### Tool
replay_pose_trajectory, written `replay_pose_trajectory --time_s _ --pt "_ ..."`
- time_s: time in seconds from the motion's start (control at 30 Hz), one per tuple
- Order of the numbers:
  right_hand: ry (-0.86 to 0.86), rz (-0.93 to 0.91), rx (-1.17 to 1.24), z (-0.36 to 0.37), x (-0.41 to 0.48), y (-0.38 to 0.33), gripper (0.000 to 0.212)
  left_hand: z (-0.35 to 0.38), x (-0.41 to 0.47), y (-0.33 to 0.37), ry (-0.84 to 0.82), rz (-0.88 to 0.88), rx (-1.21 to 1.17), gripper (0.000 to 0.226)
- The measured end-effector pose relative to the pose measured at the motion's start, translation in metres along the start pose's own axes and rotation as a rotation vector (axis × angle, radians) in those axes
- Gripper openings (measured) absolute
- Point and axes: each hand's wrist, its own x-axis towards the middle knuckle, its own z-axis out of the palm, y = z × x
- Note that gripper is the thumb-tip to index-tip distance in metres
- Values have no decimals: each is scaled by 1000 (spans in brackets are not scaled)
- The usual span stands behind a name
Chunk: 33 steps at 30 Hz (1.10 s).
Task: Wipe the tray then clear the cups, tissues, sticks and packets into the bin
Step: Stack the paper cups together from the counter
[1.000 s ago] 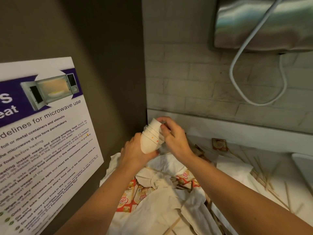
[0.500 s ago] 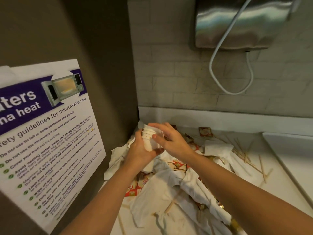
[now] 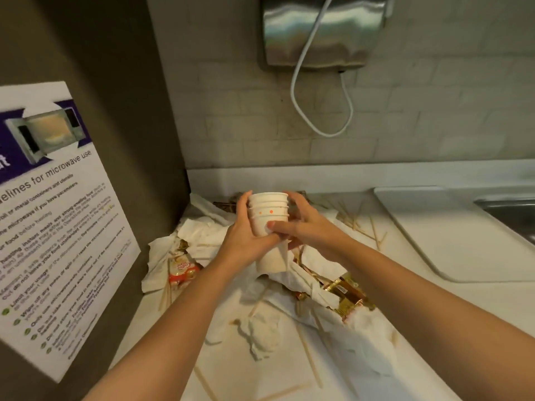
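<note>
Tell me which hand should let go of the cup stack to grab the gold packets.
Right, probably. The left hand wraps the cup stack and could likely carry it alone, while the right hand is nearer the gold packets on its side.

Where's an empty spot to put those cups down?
The white tray on the right looks bare, between the scattered sticks and the sink. The corner below the cups is crowded: tissues, packets and more sticks are piled from the poster across.
</note>
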Motion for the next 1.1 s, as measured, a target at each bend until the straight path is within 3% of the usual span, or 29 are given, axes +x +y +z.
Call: replay_pose_trajectory --time_s 0.23,0.53,0.8,1.1 --pt "-32 87 -43 -55 -50 8 72 34 -17 27 -254 34 -114 85" --pt "14 132 -50 -143 -150 32 56 129 -61 71 -392 25 -148 45" --pt "11 249 -194 -225 -263 57 56 229 -130 119 -594 108 -38 49" --pt "-72 450 -265 -281 -378 112 27 337 -206 119 -754 153 57 42"
